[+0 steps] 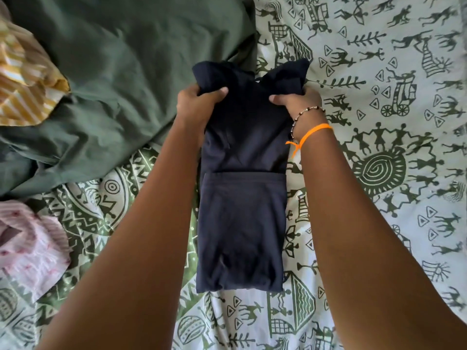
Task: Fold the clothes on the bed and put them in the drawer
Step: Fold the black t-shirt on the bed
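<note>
While both hands are busy w/ the navy piece, reading left to right across the bed: a yellow striped garment (25,79) lies bunched at the left edge, a pink striped one (30,248) crumpled lower down that same edge, both unfolded. A dark green duvet (113,72) is heaped over the far left corner. All of it sits on the printed bedsheet (379,173).

Left hand (199,99) has its fingers curled into the far left corner of the navy garment (242,223), thumb on top. Right hand (295,99), w/ a bead bracelet and orange thread at the wrist, grips the far right corner likewise. Garment lies mid-bed between the forearms, already a narrow strip, near end doubled up.

Handling, my guess: soft knit, light, zero stiffness, so it'll sag and slump wherever unsupported. Not slippery, not fragile. Best hold is at the two corners as now, keeping tension across the edge so the fold lands square. To carry, prob. scoop flat under the whole packet, else the layers slide apart. No drawer in sight.
</note>
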